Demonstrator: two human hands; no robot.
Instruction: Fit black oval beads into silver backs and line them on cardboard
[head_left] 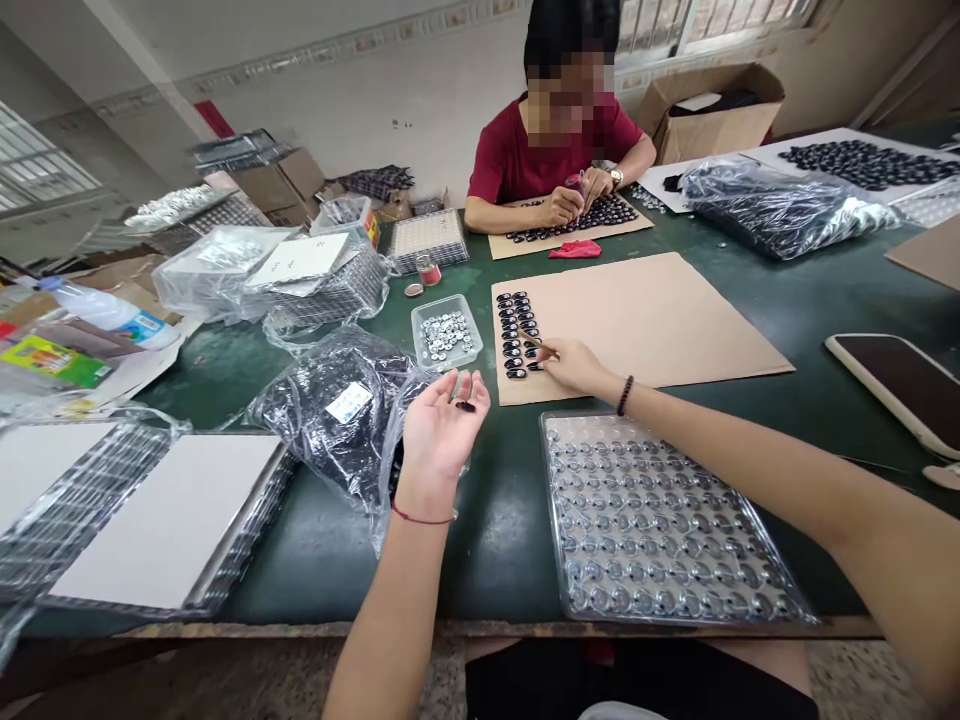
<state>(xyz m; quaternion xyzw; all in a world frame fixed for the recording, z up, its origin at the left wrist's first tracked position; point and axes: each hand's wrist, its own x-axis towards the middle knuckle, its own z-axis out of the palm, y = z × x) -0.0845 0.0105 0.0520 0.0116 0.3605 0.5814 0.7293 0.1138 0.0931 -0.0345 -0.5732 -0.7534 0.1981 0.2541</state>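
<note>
My left hand (446, 425) is turned palm up beside a plastic bag of black pieces (341, 400), its fingers curled around a small black oval piece (466, 407). Over a brown cardboard sheet (637, 310), my right hand (574, 366) pinches a thin brown stick-like tool (538, 345). The tool's tip is at rows of shiny black oval pieces (514, 335) along the sheet's left edge. Just beyond my left hand stands a clear plastic box (421, 352) with small silvery discs (448, 334) in it.
A clear moulded tray (660, 520) with rows of round hollows lies before me. Stacked trays with white card (169, 520) are at left, a phone (900, 390) at right. Across the table, a person (559, 150) works over another sheet of black pieces.
</note>
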